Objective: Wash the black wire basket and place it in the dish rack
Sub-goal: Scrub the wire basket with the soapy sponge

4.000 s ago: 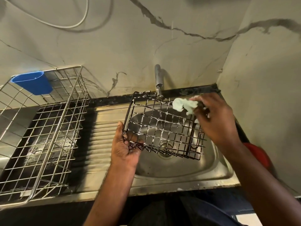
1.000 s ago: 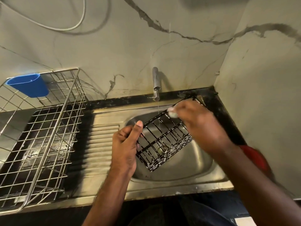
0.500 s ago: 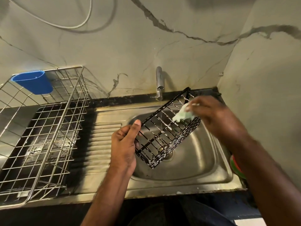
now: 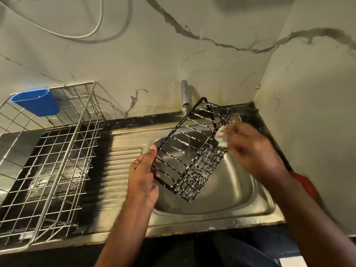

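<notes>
The black wire basket (image 4: pixel 189 151), its wires streaked with white suds, is held tilted above the bowl of the steel sink (image 4: pixel 240 199), one corner raised toward the tap (image 4: pixel 185 97) and the opposite corner hanging low over the basin. My left hand (image 4: pixel 143 176) grips the basket's near-left edge, thumb extended up along the rim wire, fingers curled under the frame. My right hand (image 4: pixel 248 149) pinches a pale, soapy sponge (image 4: pixel 221 137) against the basket's right side wall; this hand is motion-blurred, so the exact lie of its fingers cannot be told. A thin stream of water falls from the tap through the basket. To the left, past the ribbed drainboard (image 4: pixel 123 166), stands the metal dish rack (image 4: pixel 54 160), well apart from the basket, with a blue plastic cup (image 4: pixel 36 103) hung at its back left corner. A white cable (image 4: pixel 82 33) loops across the marbled wall (image 4: pixel 154 54) behind the sink.
</notes>
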`<action>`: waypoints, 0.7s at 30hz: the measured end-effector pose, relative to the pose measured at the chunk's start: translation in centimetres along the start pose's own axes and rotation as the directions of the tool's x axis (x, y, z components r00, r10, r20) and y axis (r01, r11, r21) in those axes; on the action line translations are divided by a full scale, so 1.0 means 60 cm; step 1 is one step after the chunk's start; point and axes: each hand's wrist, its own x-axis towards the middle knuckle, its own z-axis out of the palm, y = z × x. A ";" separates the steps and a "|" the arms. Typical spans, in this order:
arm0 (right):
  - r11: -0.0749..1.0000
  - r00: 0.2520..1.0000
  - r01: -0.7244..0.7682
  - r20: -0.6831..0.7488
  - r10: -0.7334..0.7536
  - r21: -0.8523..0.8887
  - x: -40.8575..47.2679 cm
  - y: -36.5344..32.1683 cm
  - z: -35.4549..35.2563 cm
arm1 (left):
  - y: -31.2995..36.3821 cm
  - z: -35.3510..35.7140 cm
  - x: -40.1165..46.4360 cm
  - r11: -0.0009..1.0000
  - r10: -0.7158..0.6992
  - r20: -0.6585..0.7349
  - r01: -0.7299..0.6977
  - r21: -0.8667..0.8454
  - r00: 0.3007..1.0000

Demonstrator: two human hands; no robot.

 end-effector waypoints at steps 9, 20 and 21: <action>0.943 0.940 -0.283 -0.144 0.308 0.174 0.044 0.040 -0.047 | -0.017 -0.002 -0.002 0.989 0.052 0.141 -0.071 0.133 0.989; 0.875 0.867 -0.456 -0.142 0.478 0.162 0.009 0.064 -0.044 | -0.011 0.019 -0.021 0.987 0.125 0.089 -0.133 0.087 0.988; 0.869 0.865 -0.451 -0.142 0.482 0.204 0.005 0.060 -0.045 | -0.011 0.024 -0.022 0.992 0.100 0.078 -0.106 0.073 0.992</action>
